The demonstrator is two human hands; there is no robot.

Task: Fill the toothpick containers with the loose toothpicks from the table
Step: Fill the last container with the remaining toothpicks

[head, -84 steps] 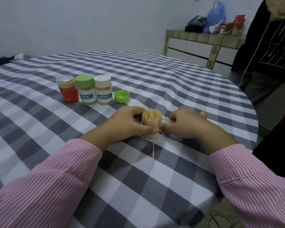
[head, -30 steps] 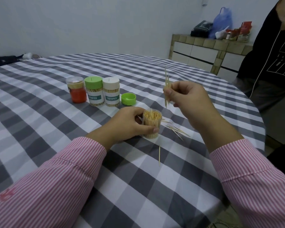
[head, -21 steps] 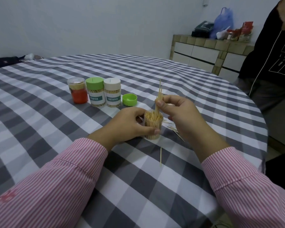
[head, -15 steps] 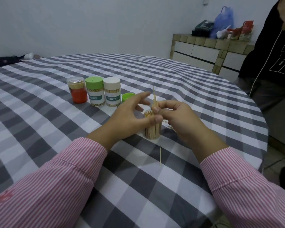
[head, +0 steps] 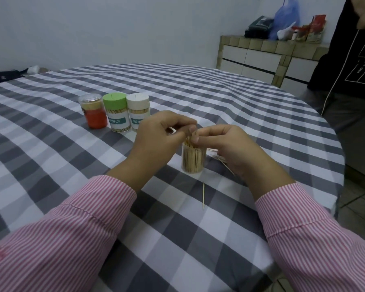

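Both hands meet over the open container [head: 193, 160] mid-table: the right hand [head: 226, 144] pinches toothpicks into its packed mouth, the left hand [head: 160, 135] pinches alongside (steadying, I judge). Next, fetch the stray toothpick [head: 203, 194].

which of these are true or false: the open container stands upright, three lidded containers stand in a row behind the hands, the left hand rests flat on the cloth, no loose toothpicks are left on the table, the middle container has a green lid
1. The open toothpick container stands upright on the table. True.
2. Three lidded containers stand in a row behind the hands. True: a red-filled container, a green-lidded container and a white-lidded container.
3. The left hand rests flat on the cloth. False: it is raised, fingertips pinched at the toothpicks over the open container, meeting the right hand.
4. No loose toothpicks are left. False: a single toothpick lies in front of the container, and more toothpicks lie under the right hand.
5. The middle lid is green. True.
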